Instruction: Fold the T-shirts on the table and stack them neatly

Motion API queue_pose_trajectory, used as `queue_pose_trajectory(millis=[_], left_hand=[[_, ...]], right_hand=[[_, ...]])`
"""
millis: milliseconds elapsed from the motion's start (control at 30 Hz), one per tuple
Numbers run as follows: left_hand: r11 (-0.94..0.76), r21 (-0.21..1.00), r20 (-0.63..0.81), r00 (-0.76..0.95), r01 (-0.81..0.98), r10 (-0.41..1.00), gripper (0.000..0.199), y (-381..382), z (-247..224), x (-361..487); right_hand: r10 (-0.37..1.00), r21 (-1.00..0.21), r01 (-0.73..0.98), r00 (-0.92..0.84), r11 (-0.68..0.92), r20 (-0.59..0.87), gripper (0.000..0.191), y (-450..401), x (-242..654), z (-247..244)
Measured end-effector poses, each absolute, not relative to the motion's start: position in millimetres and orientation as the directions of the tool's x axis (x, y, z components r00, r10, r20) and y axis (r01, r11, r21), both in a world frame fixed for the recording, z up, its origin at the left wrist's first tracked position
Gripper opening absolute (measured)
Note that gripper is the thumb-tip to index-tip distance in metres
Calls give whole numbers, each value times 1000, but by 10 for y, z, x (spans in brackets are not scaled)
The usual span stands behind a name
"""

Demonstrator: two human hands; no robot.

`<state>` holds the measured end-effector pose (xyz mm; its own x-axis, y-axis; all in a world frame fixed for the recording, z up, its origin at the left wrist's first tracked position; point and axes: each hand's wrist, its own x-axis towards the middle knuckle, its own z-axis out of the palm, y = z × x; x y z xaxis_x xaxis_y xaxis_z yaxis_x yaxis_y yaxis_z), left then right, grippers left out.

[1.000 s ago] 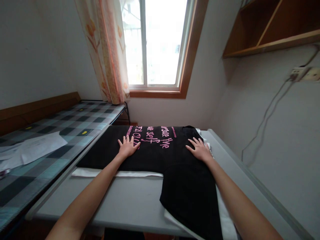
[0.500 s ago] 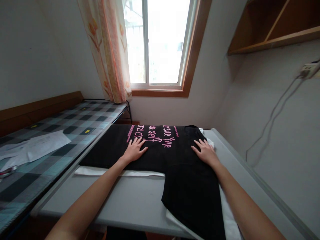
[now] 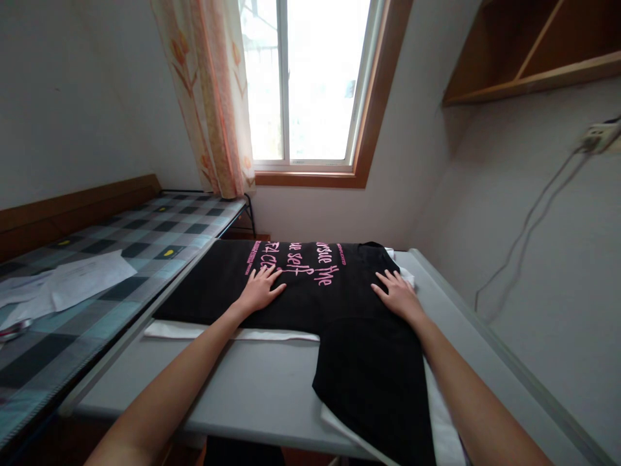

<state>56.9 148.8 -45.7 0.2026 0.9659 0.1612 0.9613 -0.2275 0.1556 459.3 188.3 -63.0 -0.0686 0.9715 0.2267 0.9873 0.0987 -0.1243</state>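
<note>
Fingers (image 3: 266, 275) spread on both! Left hand (image 3: 258, 291) lies at the pink lettering (image 3: 295, 259), right hand (image 3: 398, 298) near the neckline (image 3: 376, 247), presumably to hold the black shirt (image 3: 334, 307) flat over white fabric (image 3: 179, 331).

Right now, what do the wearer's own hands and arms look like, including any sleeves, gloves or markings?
The left hand and right hand are bare, without gloves. The left forearm and right forearm are slim and uncovered: no sleeve, watch, band or cable shows, and no marking can be made out. Nails are too small to judge.
</note>
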Motion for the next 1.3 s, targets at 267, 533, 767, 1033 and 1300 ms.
queue_pose_trajectory(millis=[267,533,767,1033,1300], left_hand=[[-235,145,164,211,961,964,63,1489,-451,566],[-237,141,164,213,961,963,62,1475,-424,571],[-239,139,168,215,961,962,61,1474,-429,570],[-244,137,174,219,960,960,61,1482,-441,566],[-243,137,178,218,960,960,60,1487,-451,563]], right_hand=[[967,-114,988,-76,107,245,56,1891,4599,-651],[979,-113,989,-70,93,192,58,1849,4570,-573],[980,-120,989,-61,85,189,57,1839,4562,-565],[984,-114,991,-51,72,173,56,1833,4549,-551],[988,-110,992,-47,63,144,57,1823,4537,-519]])
